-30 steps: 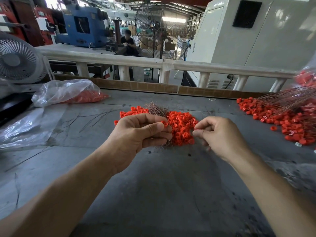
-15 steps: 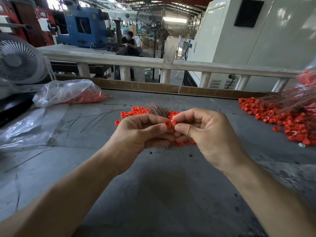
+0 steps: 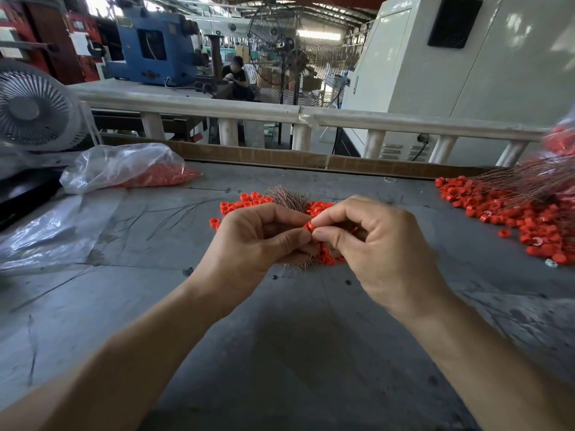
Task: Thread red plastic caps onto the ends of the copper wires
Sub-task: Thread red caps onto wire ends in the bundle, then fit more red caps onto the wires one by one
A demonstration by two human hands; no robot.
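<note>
Both hands meet over the middle of the grey table point(image 3: 280, 353). My left hand point(image 3: 258, 241) grips a bundle of thin copper wires point(image 3: 287, 197), whose frayed ends stick out behind the knuckles. My right hand point(image 3: 376, 244) pinches a small red plastic cap point(image 3: 308, 227) between thumb and forefinger, right against my left thumb tip. A heap of loose red caps point(image 3: 245, 203) lies on the table just behind the hands and is mostly hidden by them. Whether a wire runs through the pinched cap is hidden by my fingers.
At the right lies a second pile of red caps point(image 3: 516, 219) with long copper wires point(image 3: 529, 178) fanned over it. A clear plastic bag of caps point(image 3: 124, 166) lies at the back left, and a flat plastic sheet point(image 3: 46, 234) beside it. Loose wires point(image 3: 174, 213) lie scattered left of centre.
My right hand has moved left from beside the cap heap until its thumb and forefinger meet my left hand's fingertips, with a red cap pinched between them. My left hand stayed in place.
</note>
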